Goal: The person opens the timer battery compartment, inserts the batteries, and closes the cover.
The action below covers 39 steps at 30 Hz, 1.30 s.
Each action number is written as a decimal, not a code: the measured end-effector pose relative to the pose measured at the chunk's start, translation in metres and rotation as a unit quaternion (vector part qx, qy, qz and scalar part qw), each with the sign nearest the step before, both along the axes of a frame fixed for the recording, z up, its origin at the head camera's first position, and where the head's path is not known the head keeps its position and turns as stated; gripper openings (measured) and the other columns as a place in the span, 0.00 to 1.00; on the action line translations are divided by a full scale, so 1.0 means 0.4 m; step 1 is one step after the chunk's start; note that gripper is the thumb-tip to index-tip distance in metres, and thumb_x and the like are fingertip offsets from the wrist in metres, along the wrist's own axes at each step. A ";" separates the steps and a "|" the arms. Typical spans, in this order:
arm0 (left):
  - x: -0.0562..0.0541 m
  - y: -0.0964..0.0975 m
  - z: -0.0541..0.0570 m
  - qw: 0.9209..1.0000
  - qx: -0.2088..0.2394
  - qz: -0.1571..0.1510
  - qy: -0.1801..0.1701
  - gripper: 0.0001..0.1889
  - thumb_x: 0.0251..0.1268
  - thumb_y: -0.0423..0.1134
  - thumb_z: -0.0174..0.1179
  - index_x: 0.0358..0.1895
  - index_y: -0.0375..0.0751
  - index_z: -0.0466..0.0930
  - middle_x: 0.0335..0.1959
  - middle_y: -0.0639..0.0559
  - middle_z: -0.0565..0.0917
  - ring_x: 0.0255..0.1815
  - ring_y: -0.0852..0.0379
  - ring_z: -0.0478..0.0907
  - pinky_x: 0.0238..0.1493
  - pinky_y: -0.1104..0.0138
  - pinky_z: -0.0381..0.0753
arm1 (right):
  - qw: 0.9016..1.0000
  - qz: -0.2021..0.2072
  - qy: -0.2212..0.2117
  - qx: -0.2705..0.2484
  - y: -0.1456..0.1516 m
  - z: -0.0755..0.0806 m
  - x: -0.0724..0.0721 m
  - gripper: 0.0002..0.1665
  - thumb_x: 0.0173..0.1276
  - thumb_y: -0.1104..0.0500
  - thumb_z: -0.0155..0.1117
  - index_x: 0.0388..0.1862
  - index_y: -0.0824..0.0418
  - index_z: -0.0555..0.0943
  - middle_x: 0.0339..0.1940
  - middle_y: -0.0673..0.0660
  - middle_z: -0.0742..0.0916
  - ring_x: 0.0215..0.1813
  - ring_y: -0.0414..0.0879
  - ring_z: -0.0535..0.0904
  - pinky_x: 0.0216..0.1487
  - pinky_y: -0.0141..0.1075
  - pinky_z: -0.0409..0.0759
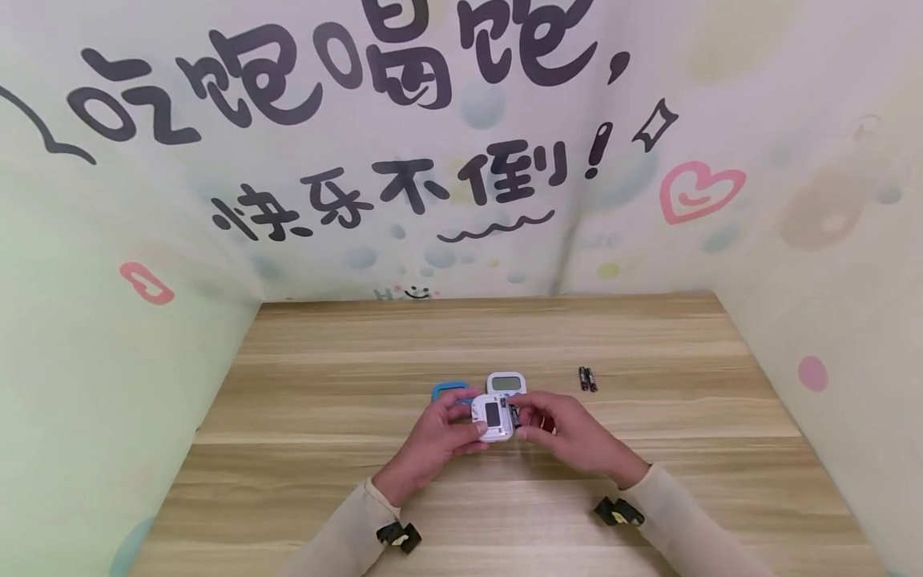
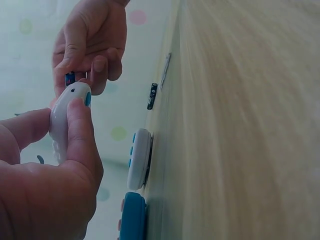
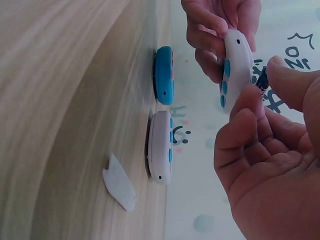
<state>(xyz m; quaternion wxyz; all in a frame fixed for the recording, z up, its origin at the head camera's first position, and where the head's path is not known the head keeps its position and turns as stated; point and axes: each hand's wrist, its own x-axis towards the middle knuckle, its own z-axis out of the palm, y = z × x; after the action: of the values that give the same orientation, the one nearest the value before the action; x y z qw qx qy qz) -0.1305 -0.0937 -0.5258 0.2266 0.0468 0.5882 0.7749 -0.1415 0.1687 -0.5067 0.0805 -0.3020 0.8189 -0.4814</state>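
My left hand grips a white digital timer by its side, thumb on one face and fingers on the other. Its back faces up in the head view, with a dark rectangle in the middle and an uncovered battery slot along the right edge. A small dark battery is pinched between thumb and fingers of my right hand, right at that edge. In the left wrist view the battery shows a blue end close against the timer's rim. Blue buttons line the timer's front.
Behind the hands, a second white timer and a blue timer lie on the wooden table. Two more batteries lie side by side farther right. A thin white cover piece rests near the white timer. Printed walls enclose the table.
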 end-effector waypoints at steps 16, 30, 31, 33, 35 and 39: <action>0.001 0.004 0.005 1.000 -0.004 -0.015 0.003 0.35 0.72 0.25 0.63 0.78 0.29 0.59 0.52 0.47 0.82 0.46 0.56 0.87 0.49 0.62 0.94 | 0.994 -0.013 0.104 0.027 -0.023 0.001 0.009 0.23 0.72 0.54 0.75 0.61 0.62 0.87 0.37 0.44 0.81 0.34 0.32 0.74 0.30 0.28 0.80; 0.002 0.001 0.011 1.000 0.003 -0.009 -0.003 0.32 0.72 0.24 0.62 0.77 0.32 0.63 0.55 0.43 0.81 0.47 0.53 0.87 0.49 0.62 0.94 | 0.999 -0.036 0.015 -0.013 -0.010 -0.007 -0.002 0.38 0.69 0.49 0.78 0.75 0.55 0.76 0.67 0.57 0.85 0.59 0.58 0.84 0.43 0.36 0.92; 0.002 0.001 0.011 1.000 0.003 -0.010 -0.004 0.32 0.72 0.24 0.62 0.77 0.32 0.63 0.55 0.43 0.81 0.47 0.53 0.87 0.50 0.62 0.94 | 0.999 -0.030 0.008 -0.019 -0.009 -0.010 -0.004 0.38 0.70 0.50 0.77 0.76 0.56 0.76 0.69 0.58 0.84 0.62 0.58 0.84 0.46 0.37 0.92; 0.002 0.000 0.012 1.000 0.002 -0.011 -0.005 0.32 0.73 0.25 0.63 0.76 0.33 0.63 0.56 0.43 0.81 0.47 0.53 0.87 0.50 0.62 0.94 | 0.999 -0.021 -0.011 -0.031 -0.009 -0.015 -0.007 0.37 0.72 0.51 0.75 0.76 0.58 0.75 0.72 0.59 0.83 0.62 0.55 0.85 0.50 0.37 0.92; 0.002 0.000 0.011 1.000 0.001 -0.013 -0.006 0.32 0.73 0.25 0.63 0.77 0.33 0.63 0.57 0.42 0.81 0.48 0.53 0.87 0.51 0.61 0.94 | 0.999 -0.012 -0.028 -0.042 -0.010 -0.022 -0.010 0.37 0.73 0.52 0.74 0.76 0.60 0.75 0.74 0.60 0.82 0.59 0.53 0.86 0.51 0.37 0.92; 0.001 -0.001 0.011 1.000 -0.002 -0.014 -0.008 0.32 0.73 0.26 0.63 0.77 0.33 0.63 0.58 0.40 0.81 0.49 0.52 0.87 0.51 0.61 0.94 | 0.996 -0.006 -0.062 -0.058 -0.012 -0.035 -0.015 0.37 0.73 0.54 0.74 0.77 0.62 0.74 0.74 0.60 0.82 0.51 0.54 0.89 0.51 0.35 0.91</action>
<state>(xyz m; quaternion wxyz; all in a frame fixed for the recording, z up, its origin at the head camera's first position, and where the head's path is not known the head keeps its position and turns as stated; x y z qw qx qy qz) -0.1301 -0.0940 -0.5213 0.2422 0.0490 0.5871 0.7709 -0.1474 0.1639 -0.5208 0.1105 -0.2706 0.7849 -0.5463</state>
